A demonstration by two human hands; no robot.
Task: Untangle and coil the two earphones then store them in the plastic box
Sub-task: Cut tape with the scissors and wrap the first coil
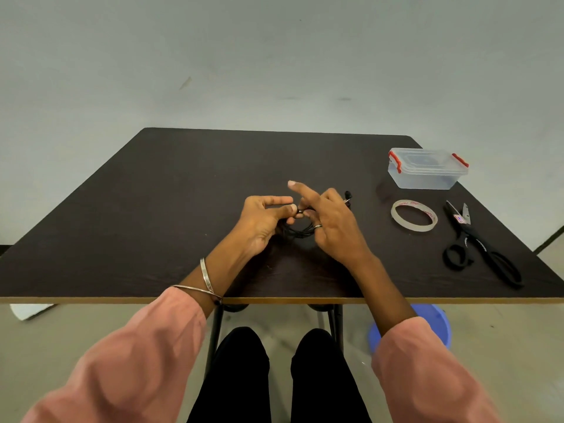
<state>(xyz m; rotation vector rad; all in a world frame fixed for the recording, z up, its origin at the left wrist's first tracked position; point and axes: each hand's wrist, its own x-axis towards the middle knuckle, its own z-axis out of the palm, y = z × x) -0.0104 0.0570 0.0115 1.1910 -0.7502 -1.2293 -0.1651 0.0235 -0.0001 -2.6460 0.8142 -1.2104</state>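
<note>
Head view: the left hand [265, 222] and right hand [331, 222] meet over the dark table [152, 209], both pinching a black earphone cable [297, 232] that hangs coiled between them; the right forefinger points up. Right of the grip and farther away sits the closed plastic box [427, 169], with a tape roll [414, 215] and scissors [479, 245] nearer.

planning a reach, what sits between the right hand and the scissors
In the head view, the clear tape roll lies between the right hand and the black-handled scissors.
</note>
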